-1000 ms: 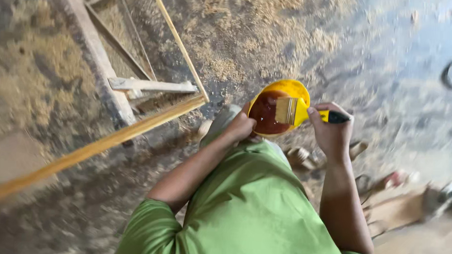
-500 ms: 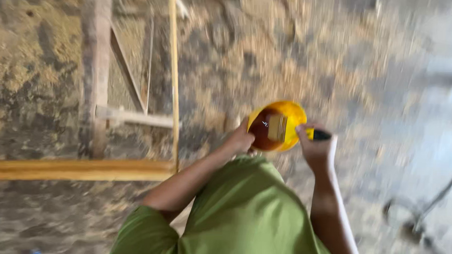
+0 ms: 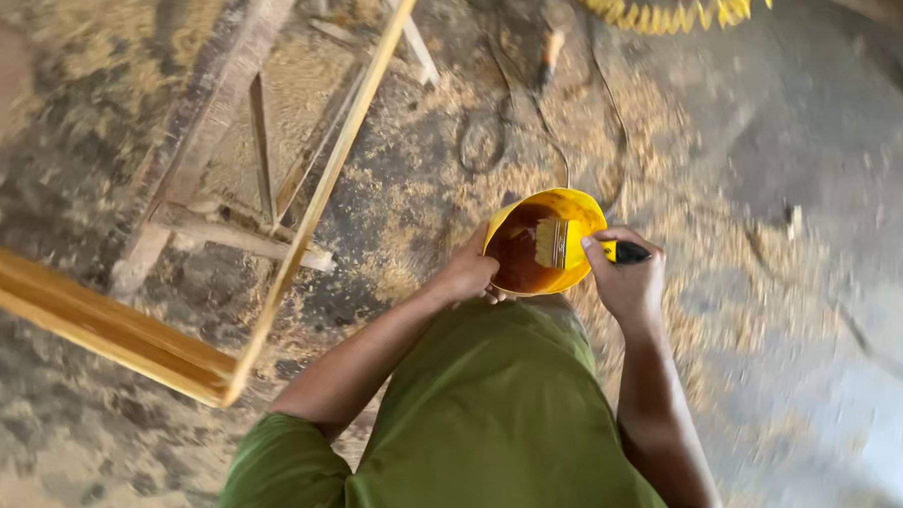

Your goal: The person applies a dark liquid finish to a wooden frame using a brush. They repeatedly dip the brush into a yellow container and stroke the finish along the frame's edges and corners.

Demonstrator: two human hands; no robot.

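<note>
now | left hand (image 3: 466, 275) gripping yellow bowl (image 3: 573, 210) | right hand (image 3: 621, 280) clenched on brush (image 3: 557, 244)

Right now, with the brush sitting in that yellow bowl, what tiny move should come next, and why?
Probably lift the brush a little and wipe its bristles against the rim of the yellow bowl. The bristles rest in the dark brown liquid, so they look loaded. The right hand grips the handle, the left hand steadies the bowl, and the varnished wooden frame lies off to the left.

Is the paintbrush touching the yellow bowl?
Touching. In the head view, the paintbrush, held by the right hand, lies across the yellow bowl rim, bristles over the brown liquid.
</note>
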